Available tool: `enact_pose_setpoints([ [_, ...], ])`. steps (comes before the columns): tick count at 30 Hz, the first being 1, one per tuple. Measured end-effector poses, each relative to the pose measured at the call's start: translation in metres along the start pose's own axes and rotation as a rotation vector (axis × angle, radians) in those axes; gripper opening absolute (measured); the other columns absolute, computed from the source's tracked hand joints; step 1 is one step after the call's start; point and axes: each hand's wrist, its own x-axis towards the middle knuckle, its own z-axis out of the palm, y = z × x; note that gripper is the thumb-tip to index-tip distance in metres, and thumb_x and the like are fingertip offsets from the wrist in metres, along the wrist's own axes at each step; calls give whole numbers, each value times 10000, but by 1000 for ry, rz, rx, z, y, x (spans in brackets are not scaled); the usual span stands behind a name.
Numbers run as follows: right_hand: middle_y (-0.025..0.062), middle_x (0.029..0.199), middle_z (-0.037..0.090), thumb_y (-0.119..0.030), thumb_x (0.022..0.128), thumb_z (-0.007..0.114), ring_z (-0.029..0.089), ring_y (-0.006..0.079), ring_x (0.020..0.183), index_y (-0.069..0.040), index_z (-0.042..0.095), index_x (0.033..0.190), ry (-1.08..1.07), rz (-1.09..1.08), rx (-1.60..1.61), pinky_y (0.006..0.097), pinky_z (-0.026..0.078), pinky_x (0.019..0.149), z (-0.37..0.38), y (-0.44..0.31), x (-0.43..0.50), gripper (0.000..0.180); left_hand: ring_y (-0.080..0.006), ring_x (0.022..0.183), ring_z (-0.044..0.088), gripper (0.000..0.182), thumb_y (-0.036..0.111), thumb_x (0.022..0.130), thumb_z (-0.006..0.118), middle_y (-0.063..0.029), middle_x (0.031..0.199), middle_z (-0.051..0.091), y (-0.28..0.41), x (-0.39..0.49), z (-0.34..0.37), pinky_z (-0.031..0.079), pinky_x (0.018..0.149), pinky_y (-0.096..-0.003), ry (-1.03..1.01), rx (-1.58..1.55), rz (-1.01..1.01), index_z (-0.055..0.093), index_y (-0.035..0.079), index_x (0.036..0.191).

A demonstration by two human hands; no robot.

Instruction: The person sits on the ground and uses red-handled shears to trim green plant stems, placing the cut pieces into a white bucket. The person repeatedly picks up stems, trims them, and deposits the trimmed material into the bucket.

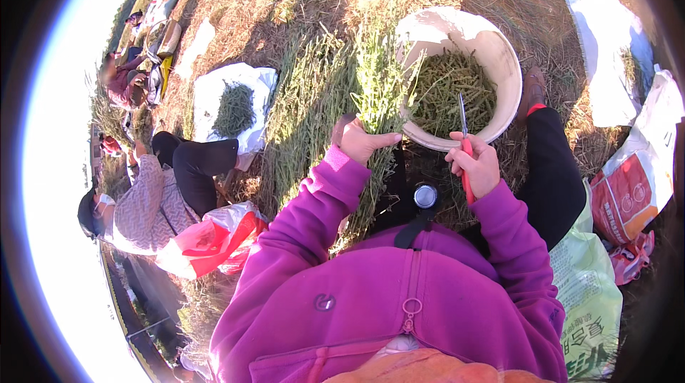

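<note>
My left hand [359, 142] grips a bunch of leafy green stalks [382, 83], whose seed-bearing tops lean up against the left rim of a white plastic bucket [507, 67]. Red-handled scissors [464, 153] are in my right hand [478, 161], at the bucket's near rim. Their blades point away from me over the opening, and they look closed or nearly so. Cut green seed heads [455, 91] lie inside the bucket. To the left of the bunch, a long heap of cut stalks [305, 110] lies on the ground.
Left of me sits a person in a patterned top [155, 201], near a white sheet [206, 86] bearing a green pile [235, 109]. A red and white bag [219, 241] lies close to my left elbow. On my right are a white sack [604, 46] and a green printed bag [586, 286].
</note>
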Motion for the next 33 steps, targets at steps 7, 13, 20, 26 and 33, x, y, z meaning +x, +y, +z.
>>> enact_pose_setpoints([
  [7,141,887,619,-135,751,694,614,321,787,77,552,1214,212,-792,-1162,416,500,691,22,-25,2,529,-97,731,634,339,17,662,878,-53,872,723,5,1,-8,505,718,-274,-16,196,4,714,-49,952],
  [13,143,856,587,-221,712,723,596,328,783,55,563,1223,158,-864,-1387,438,470,702,28,-27,13,603,-124,801,637,535,126,641,921,-29,975,714,-12,4,-20,511,774,-298,-104,-11,125,686,-3,1104],
  [20,142,795,643,-171,779,706,654,339,717,-20,601,1176,137,-772,-1182,428,532,656,20,-5,22,438,-124,752,669,303,113,745,839,-52,902,743,19,-7,-16,519,726,-270,-126,189,-17,738,-14,1000],
  [26,119,731,665,-145,795,717,648,212,605,29,668,1032,-39,-402,-750,328,501,571,26,-10,9,298,-98,664,623,287,168,691,893,-46,764,715,-9,5,-22,475,635,-277,-24,231,-2,742,-25,839],
  [33,85,743,641,-90,902,640,513,77,509,96,613,1156,-203,167,134,219,395,459,22,-17,8,316,-96,655,585,373,188,628,935,-34,770,681,4,0,-23,458,634,-292,33,408,-112,723,-10,862],
])
